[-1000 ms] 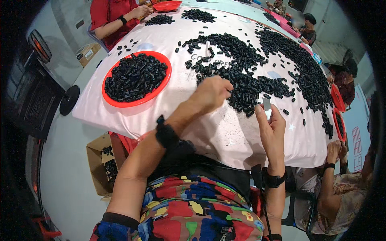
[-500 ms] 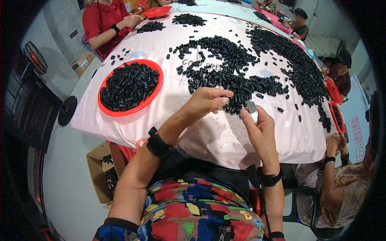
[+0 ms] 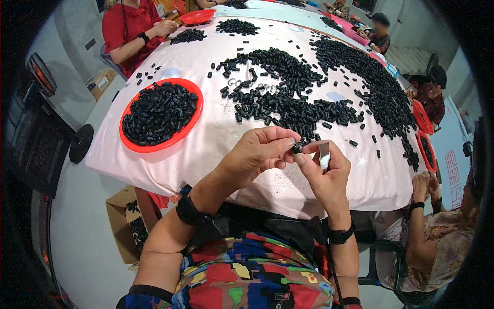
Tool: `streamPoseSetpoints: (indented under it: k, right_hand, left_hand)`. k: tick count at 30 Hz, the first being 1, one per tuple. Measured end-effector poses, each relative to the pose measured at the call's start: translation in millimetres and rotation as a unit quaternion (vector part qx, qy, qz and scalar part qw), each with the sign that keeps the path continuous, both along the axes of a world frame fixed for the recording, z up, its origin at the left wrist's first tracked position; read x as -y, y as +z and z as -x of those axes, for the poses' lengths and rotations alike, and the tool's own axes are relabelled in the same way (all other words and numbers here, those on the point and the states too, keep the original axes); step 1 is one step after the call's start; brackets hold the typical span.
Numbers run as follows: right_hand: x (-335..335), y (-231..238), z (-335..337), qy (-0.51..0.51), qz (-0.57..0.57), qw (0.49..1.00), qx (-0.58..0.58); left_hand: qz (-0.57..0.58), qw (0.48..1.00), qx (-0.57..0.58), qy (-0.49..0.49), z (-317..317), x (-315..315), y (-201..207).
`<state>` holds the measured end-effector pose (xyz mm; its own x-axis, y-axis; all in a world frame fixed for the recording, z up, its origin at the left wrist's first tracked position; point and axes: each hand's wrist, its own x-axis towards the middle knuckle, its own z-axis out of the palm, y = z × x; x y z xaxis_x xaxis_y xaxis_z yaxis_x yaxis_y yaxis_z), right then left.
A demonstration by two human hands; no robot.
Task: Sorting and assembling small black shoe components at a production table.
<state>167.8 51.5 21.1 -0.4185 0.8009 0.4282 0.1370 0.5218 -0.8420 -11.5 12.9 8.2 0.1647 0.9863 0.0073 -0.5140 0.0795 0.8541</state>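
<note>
Between the fingertips of my left hand [image 3: 260, 152] is a small black cylindrical piece [image 3: 296, 149], pinched close above the table. My right hand [image 3: 329, 170] grips a flat, shiny metal blade [image 3: 324, 155] between thumb and fingers. The right thumb and fingertip meet the black piece from the other side, so both hands are nearly touching. Just beyond them spreads a loose pile of similar black pieces [image 3: 288, 116]. Whether the blade's edge touches the piece is hidden by the fingers.
A red basin [image 3: 199, 114] heaped with black pieces stands at left on the pink tablecloth [image 3: 216, 170]. A larger pile [image 3: 370, 82] runs along the right. A cardboard box [image 3: 117, 221] sits on the floor at lower left, near a fan [image 3: 41, 74]. Co-workers sit around the table.
My hands have come together. The left hand now has a black piece at its fingertips, and the right hand, still with the blade, has moved in against it.
</note>
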Motion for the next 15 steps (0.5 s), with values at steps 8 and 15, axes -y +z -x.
streamPoseSetpoints:
  k: [8,15]
  right_hand:
    - [-4.1,-5.7,0.2,0.002,-0.013,1.000,-0.028]
    - [-3.1,-6.0,-0.1,0.010,-0.006,0.999,-0.030]
  left_hand:
    - [0.036,0.999,0.020,-0.006,-0.7,5.3,-0.7]
    - [0.092,0.992,0.072,-0.054,-1.0,8.6,0.6]
